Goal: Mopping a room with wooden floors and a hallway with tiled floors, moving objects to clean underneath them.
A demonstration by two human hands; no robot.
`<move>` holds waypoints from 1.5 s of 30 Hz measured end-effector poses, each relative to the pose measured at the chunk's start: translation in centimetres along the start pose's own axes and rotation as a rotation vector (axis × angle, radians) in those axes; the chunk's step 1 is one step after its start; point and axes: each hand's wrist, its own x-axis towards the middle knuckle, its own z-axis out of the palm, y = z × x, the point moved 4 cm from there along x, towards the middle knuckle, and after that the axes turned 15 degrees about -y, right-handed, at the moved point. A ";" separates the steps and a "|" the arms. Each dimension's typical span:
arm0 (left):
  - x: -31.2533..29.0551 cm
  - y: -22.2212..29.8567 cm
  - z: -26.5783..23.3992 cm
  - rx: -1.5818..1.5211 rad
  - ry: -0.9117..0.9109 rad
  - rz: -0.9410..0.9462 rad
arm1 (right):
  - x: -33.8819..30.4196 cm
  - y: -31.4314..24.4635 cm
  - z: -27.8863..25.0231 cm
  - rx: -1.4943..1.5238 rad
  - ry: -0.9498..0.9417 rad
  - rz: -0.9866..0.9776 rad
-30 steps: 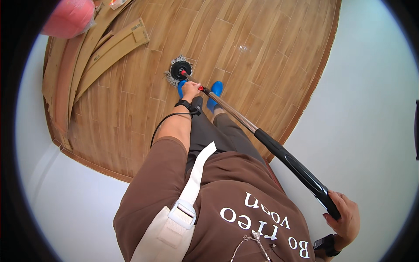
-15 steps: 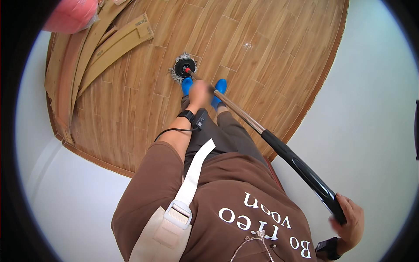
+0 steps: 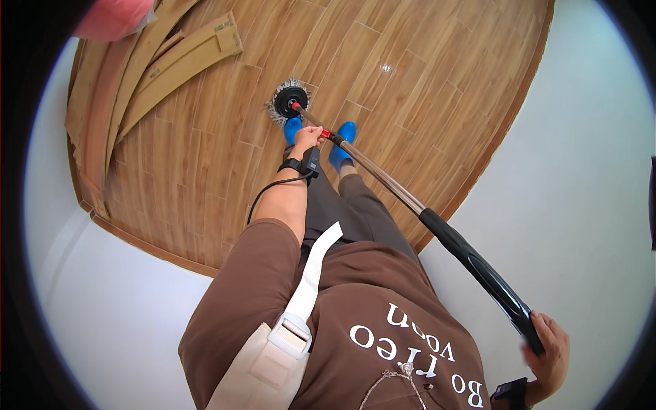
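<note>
Mop head (image 3: 290, 101) has slid a bit further out over the wood floor (image 3: 424, 82), just past the blue shoes (image 3: 342, 145) – left hand (image 3: 307, 137) wrapped round the metal pole (image 3: 383, 179) down low, right hand (image 3: 547, 348) closed on the black grip (image 3: 478, 268) – so the stroke looks mid-push

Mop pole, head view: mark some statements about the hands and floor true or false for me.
1. The left hand grips the pole low, near the red collar. True.
2. The right hand hangs free of the pole. False: it holds the black handle at the upper end.
3. The round mop head rests on a wood-pattern floor. True.
4. The mop head sits behind the person's heels. False: it lies just ahead of the blue shoes.
5. Loose planks lie on the floor at the upper left. True.
</note>
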 end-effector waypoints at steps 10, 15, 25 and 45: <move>-5.7 2.7 2.8 -0.246 -0.098 0.153 | -0.2 -1.1 -0.6 0.047 -0.024 0.128; -5.3 4.5 3.6 0.139 0.042 0.282 | 0.8 0.2 0.3 0.148 -0.146 0.244; -5.3 -2.1 4.0 -0.107 -0.005 0.090 | -0.7 -0.6 2.6 -0.657 0.277 0.124; -8.9 1.0 16.7 -1.483 -0.330 0.001 | 0.1 1.9 1.8 0.134 -0.286 0.354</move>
